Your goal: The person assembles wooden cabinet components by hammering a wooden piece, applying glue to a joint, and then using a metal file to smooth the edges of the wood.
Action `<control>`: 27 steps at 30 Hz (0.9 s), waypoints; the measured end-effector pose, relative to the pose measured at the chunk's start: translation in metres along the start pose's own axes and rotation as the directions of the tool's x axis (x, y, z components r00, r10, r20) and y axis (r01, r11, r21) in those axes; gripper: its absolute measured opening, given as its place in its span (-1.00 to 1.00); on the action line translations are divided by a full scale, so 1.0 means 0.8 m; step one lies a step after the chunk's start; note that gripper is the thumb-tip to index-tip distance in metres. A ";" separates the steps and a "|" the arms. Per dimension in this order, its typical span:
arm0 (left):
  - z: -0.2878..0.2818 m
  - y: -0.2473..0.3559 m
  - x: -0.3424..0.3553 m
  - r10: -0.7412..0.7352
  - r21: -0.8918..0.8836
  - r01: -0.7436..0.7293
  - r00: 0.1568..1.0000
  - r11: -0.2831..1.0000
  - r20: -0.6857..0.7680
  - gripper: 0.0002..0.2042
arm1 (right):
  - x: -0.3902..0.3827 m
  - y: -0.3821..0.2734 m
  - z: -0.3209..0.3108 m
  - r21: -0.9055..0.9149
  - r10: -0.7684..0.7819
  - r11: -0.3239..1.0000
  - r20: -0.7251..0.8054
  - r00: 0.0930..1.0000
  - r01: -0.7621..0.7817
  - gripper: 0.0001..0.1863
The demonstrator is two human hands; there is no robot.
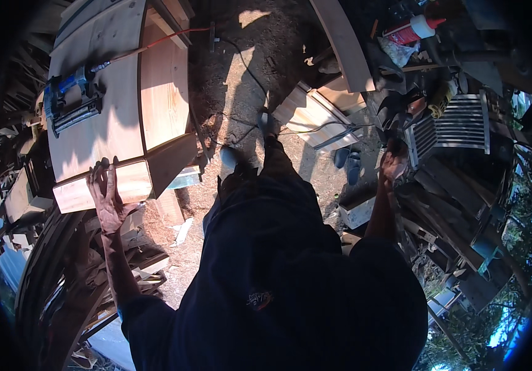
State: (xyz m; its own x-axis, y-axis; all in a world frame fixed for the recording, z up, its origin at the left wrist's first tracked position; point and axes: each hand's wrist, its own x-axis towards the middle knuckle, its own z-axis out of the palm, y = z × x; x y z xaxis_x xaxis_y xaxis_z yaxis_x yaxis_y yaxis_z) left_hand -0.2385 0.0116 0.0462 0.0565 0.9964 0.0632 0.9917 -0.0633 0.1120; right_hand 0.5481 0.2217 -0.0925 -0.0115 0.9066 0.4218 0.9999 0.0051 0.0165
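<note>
My left hand (109,199) lies with fingers spread against the near end board of a large pale wooden box (102,139), half in sun and half in shade. On top of the box rests a blue and black air nailer (71,99), joined to an orange-red hose (158,41). My right hand (393,161) reaches out to the right, beside a cluttered bench and a striped metal grille (460,123). Deep shadow covers its fingers, so whether it holds anything cannot be made out.
Pale boards (315,114) lean on the ground ahead, with a dark cable (241,52) crossing the dirt. A red bottle with a white cap (411,29) lies at the upper right. Scrap timber (80,278) is stacked left, and more planks (445,210) right. Slippers (347,162) sit nearby.
</note>
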 end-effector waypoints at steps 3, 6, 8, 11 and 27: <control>-0.008 0.005 -0.015 -0.032 -0.013 0.032 0.999 0.999 0.003 0.12 | 0.052 -0.093 -0.028 0.067 0.317 0.940 0.194 0.928 -0.335 -0.69; 0.000 -0.004 -0.007 -0.003 -0.014 0.004 0.999 1.000 0.032 0.12 | 0.057 -0.087 -0.033 0.134 0.379 0.904 0.185 0.907 -0.406 -0.64; 0.005 -0.012 -0.007 -0.011 0.040 0.009 0.999 0.999 0.051 0.12 | 0.049 -0.062 -0.019 0.207 0.278 0.934 0.087 0.957 -0.291 -0.60; 0.002 -0.016 -0.005 -0.045 0.064 0.040 0.996 0.997 0.073 0.12 | 0.044 -0.034 0.003 0.114 0.061 0.992 0.004 0.998 -0.061 -0.69; 0.026 0.049 -0.032 -0.991 -0.871 0.491 -0.102 0.028 -0.090 -0.04 | 0.090 0.009 0.013 0.073 -0.093 0.995 0.420 0.903 0.068 -0.71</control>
State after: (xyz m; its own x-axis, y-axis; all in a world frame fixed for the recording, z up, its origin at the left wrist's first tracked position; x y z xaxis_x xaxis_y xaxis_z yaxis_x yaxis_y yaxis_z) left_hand -0.1990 -0.0155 0.0283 -0.9986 -0.0436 -0.0284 -0.0447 0.4385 0.8976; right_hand 0.5548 0.2912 -0.0710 -0.0976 0.9952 -0.0011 0.9950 0.0975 -0.0212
